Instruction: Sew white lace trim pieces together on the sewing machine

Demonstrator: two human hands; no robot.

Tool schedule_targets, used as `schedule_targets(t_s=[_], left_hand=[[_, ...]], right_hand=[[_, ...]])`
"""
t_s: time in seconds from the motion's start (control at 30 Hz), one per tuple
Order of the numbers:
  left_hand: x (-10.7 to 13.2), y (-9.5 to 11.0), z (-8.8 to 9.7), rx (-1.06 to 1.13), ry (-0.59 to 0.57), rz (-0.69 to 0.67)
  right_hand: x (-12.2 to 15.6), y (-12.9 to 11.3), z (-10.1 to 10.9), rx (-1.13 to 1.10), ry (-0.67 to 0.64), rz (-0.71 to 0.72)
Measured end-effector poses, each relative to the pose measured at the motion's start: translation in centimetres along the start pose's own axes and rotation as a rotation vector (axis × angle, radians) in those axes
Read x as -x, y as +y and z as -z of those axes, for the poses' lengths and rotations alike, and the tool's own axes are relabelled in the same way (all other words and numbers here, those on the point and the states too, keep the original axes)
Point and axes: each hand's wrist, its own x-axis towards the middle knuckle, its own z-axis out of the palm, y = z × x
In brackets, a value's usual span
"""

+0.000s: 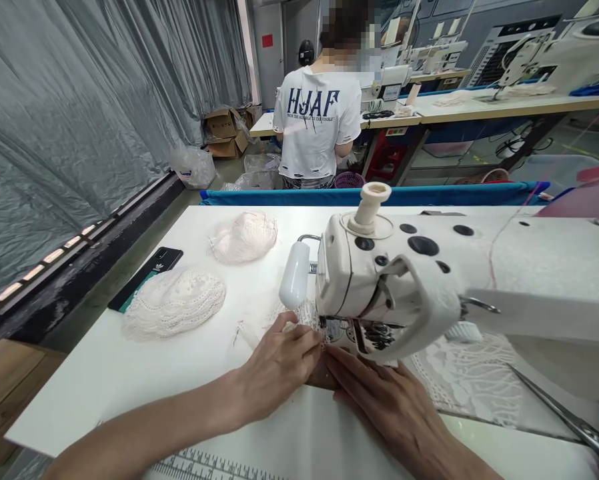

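Observation:
My left hand [279, 363] rests on the white table [129, 373], its fingers curled and pinching white lace fabric [307, 317] just left of the needle area. My right hand [384, 400] lies flat, fingers stretched out, pressing on the work under the head of the white sewing machine [404, 280]. More white lace [469, 377] spreads out to the right beneath the machine arm. The needle itself is hidden behind the machine head.
Two bundles of lace pieces lie on the table: one pale pink [244, 237], one white [174, 300]. A black phone [147, 275] lies near the left edge. Scissors [569, 417] lie at the right. A person in a white T-shirt [317, 123] works ahead with their back turned.

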Motion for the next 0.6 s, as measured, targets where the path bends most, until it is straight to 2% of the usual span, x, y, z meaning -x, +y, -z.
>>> schedule_targets(t_s=[0.6], left_hand=[[-0.03, 0.36, 0.15, -0.010, -0.003, 0.007]], right_hand=[[-0.38, -0.22, 0.62, -0.092, 0.003, -0.004]])
